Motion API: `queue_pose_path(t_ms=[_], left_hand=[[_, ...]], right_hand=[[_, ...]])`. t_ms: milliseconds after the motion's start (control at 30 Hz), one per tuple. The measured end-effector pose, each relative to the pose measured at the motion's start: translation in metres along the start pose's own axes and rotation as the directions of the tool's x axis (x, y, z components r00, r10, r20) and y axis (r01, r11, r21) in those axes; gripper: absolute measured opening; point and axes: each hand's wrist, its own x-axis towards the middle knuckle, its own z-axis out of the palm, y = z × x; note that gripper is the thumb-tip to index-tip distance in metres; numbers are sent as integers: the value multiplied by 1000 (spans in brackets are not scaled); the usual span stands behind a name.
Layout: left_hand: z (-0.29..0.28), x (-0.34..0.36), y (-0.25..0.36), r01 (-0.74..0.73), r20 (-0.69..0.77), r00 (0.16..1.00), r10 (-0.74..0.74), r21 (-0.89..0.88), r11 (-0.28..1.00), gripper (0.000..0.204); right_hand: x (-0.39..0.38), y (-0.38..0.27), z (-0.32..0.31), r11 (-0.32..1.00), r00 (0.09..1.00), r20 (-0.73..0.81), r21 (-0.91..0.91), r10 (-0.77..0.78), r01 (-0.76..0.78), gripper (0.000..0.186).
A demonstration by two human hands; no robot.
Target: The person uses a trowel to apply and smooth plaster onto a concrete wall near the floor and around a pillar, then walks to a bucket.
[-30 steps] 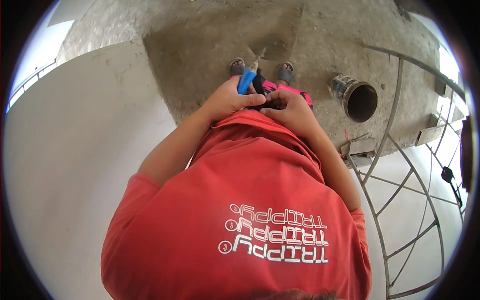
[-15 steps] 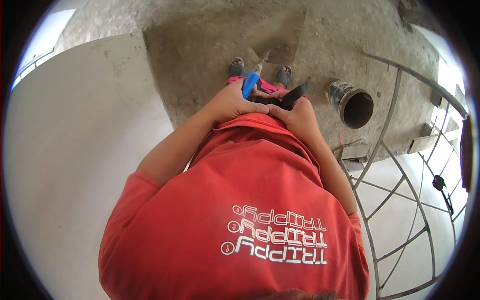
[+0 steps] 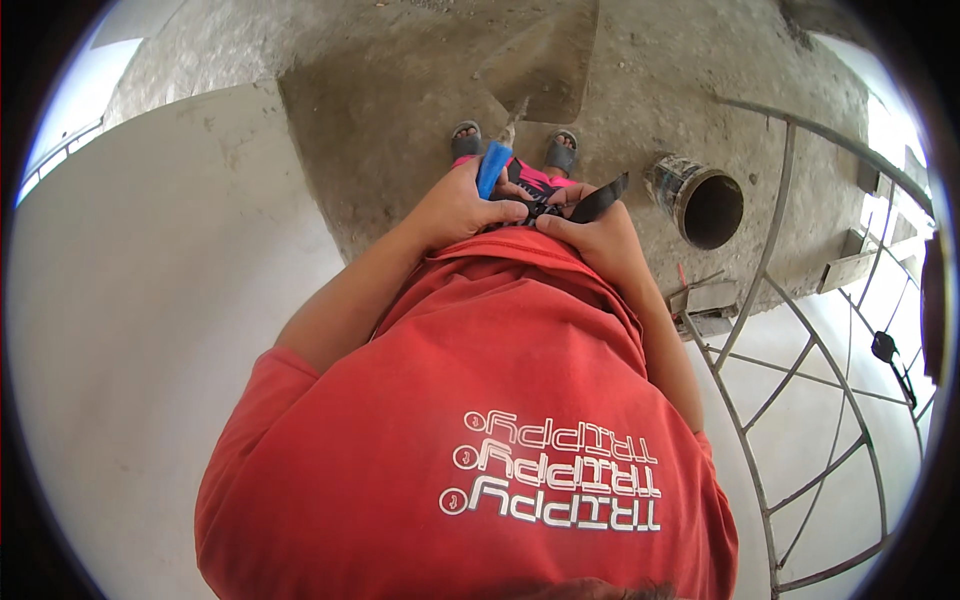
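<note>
Your left hand (image 3: 462, 205) was clenched around the blue handle of a trowel (image 3: 493, 165), whose metal blade pointed away from your waist toward your sandalled feet (image 3: 512, 146). Your right hand (image 3: 597, 240) pinched a black strap (image 3: 598, 200) just beside the trowel handle, at the hem of your red shirt (image 3: 480, 420). Both forearms bent inward so the hands met at your waist. White printed lettering sat on the shirt's chest. A dark round bucket (image 3: 700, 198) stood on the concrete floor (image 3: 400, 90) to the right of your feet
</note>
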Motion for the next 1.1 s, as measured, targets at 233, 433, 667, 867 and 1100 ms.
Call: queue_pose_path(t_ms=[233,433,667,867,1100], left_hand=[[-2,1,-9,1,23,1000,-1,-28,1000,44],[0,-1,-7,12,0,1000,-12,-13,1000,43],[-2,-4,-14,-2,4,1000,2,-15,1000,43],[1,-4,-12,-5,8,1000,4,44,999,43],[-2,3,-15,33,15,999,-33,16,999,40]], right_hand=[[0,-2,1,990,999,18,-136,38,-35,35],[3,13,-1,997,999,47,-79,3,1,37],[0,14,-1,993,992,120,101,42,-54,31],[-2,18,1,1000,998,55,1,30,-30,29],[-6,12,-12,999,996,82,-43,-21,24,36]])
